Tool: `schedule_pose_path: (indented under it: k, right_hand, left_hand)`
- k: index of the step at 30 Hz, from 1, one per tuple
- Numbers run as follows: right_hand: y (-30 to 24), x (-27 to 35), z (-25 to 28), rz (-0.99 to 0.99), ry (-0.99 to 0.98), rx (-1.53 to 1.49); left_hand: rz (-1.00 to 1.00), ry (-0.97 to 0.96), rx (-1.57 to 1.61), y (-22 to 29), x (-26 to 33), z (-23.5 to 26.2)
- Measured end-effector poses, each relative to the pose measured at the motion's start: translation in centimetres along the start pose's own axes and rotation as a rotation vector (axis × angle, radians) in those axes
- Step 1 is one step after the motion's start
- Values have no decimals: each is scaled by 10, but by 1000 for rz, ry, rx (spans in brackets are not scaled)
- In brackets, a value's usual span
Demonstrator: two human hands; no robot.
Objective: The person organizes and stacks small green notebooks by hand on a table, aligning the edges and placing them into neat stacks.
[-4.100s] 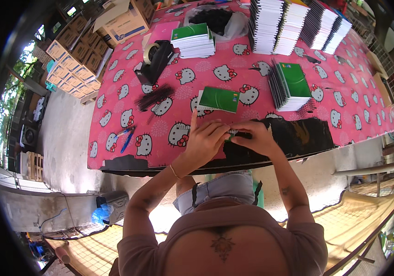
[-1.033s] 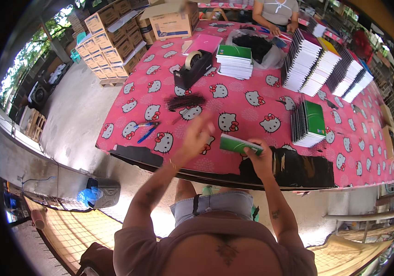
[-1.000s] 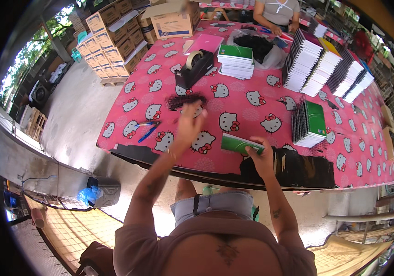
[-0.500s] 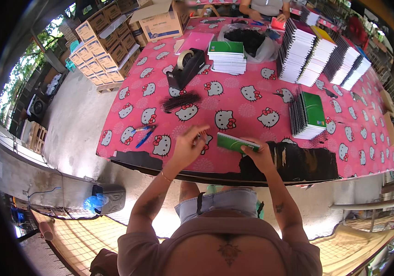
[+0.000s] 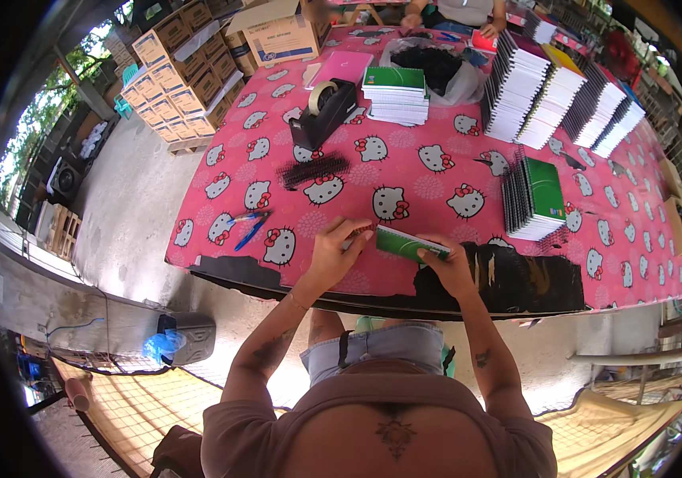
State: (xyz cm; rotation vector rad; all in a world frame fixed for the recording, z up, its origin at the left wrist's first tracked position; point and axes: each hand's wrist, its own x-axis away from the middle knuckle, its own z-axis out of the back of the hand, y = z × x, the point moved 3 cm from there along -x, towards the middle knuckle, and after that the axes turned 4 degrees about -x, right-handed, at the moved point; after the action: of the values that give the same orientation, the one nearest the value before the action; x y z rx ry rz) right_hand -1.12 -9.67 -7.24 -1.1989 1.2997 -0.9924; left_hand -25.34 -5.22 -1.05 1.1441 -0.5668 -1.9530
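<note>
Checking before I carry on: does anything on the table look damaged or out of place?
Yes, the pink table cover looks torn along its near edge: a ragged black patch shows beside the right hand, another dark patch toward the left corner.

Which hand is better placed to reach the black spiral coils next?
Probably the left hand: it is nearer the black spiral coils, while the right hand grips the green-covered notebook. Whether the left hand pinches anything small is unclear.

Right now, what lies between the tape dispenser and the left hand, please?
The head view shows black spiral coils between the black tape dispenser and left hand.
</note>
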Motion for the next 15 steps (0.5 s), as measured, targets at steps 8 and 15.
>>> schedule_pose_path:
  k: [8,15]
  right_hand:
    - [-5,5,1,-66,-53,-21]
    - [-6,6,-1,0,-90,60]
  left_hand:
    - [-90,-358,-155,4,-20,8]
    - [-160,-473,-246,1,-22,8]
